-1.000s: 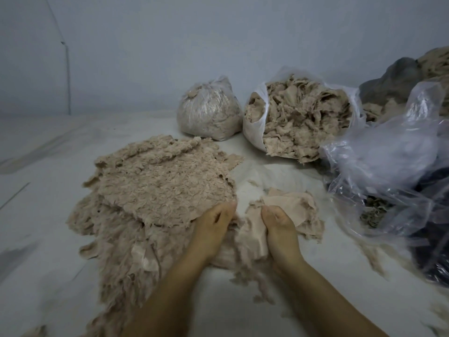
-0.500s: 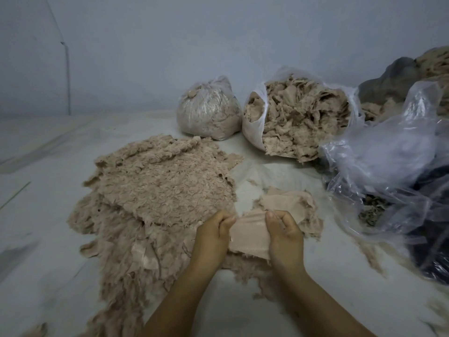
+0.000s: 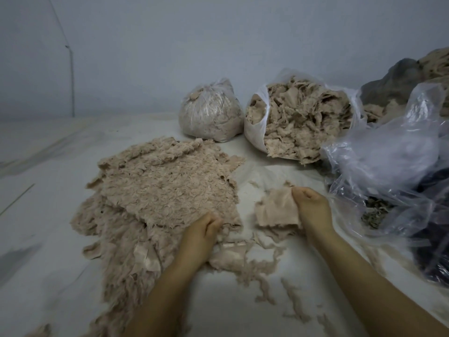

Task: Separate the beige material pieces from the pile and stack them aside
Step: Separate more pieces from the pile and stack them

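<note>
Both hands are curled: my right hand (image 3: pixel 312 207) pinches a thin, smooth beige fabric piece (image 3: pixel 277 210), held just right of the flat fluffy beige stack (image 3: pixel 167 183); my left hand (image 3: pixel 202 233) grips the stack's near ragged edge. I judge the piece light, limp and easily frayed, so an edge hold suits it.

Single head-worn view, looking forward and down, close over the floor (image 3: pixel 43 276). Wall (image 3: pixel 218 45) at 12 o'clock, forearms entering from 6 o'clock.
</note>
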